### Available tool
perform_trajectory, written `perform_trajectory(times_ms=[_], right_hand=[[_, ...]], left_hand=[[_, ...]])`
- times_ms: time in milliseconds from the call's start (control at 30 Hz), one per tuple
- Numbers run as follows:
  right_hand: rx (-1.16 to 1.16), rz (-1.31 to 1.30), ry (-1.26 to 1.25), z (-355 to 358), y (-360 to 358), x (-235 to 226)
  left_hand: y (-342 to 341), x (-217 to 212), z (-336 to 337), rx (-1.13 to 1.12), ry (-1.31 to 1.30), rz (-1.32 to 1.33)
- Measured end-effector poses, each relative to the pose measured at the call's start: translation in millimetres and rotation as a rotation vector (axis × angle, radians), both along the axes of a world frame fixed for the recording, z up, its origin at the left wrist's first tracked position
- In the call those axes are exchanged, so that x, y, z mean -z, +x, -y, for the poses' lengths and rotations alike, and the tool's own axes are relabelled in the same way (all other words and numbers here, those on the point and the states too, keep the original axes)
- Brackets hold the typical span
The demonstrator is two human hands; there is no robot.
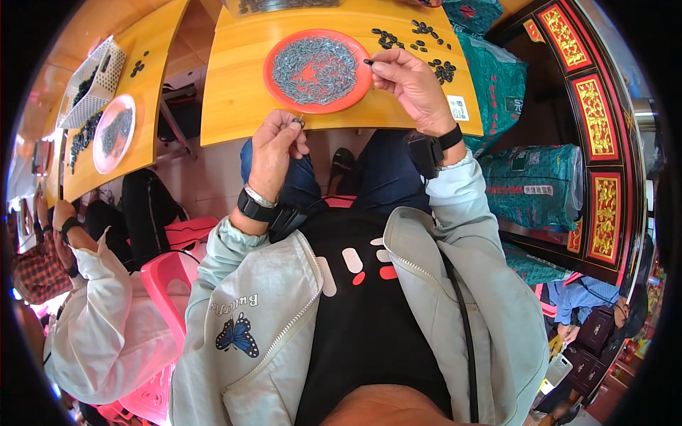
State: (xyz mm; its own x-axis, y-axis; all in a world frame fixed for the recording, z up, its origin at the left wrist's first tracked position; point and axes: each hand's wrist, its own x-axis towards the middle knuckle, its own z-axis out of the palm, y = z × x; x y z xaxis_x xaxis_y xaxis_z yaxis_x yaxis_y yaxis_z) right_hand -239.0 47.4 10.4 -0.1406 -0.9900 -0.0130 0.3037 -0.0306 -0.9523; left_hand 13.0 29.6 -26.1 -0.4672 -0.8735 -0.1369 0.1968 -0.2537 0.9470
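My left hand (279, 145) is closed in a pinch just in front of the table edge. Between its fingertips is a small metal screw (301, 116) with a dark part at its base, partly hidden by the thumb. Over the right side of the table, my right hand (410, 84) pinches a small black piece (368, 62) between thumb and forefinger. It hovers by the rim of a round red plate (328, 108). Many loose grey screws (312, 65) cover the plate. Small black oval pieces (442, 70) lie in loose groups beyond and beside my right hand.
The wooden table (234, 85) has a container (280, 6) at its far edge. Green bags (529, 181) stand along the right, beside a dark cabinet with red-gold panels (595, 117). At left, a person in white (96, 312) sits by another table with a white basket (96, 82).
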Motion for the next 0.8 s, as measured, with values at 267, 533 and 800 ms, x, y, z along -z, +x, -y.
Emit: perform_trajectory(times_ms=[267,533,800], right_hand=[[0.035,-0.153,-0.060,7,16,5],[0.035,-0.257,-0.095,12,33,10],[0.049,-0.303,-0.147,18,44,12]], left_hand=[[1,1,1,-0.003,-0.005,-0.005],[1,1,1,-0.001,0.003,0.016],[3,3,4,-0.002,0.016,0.003]])
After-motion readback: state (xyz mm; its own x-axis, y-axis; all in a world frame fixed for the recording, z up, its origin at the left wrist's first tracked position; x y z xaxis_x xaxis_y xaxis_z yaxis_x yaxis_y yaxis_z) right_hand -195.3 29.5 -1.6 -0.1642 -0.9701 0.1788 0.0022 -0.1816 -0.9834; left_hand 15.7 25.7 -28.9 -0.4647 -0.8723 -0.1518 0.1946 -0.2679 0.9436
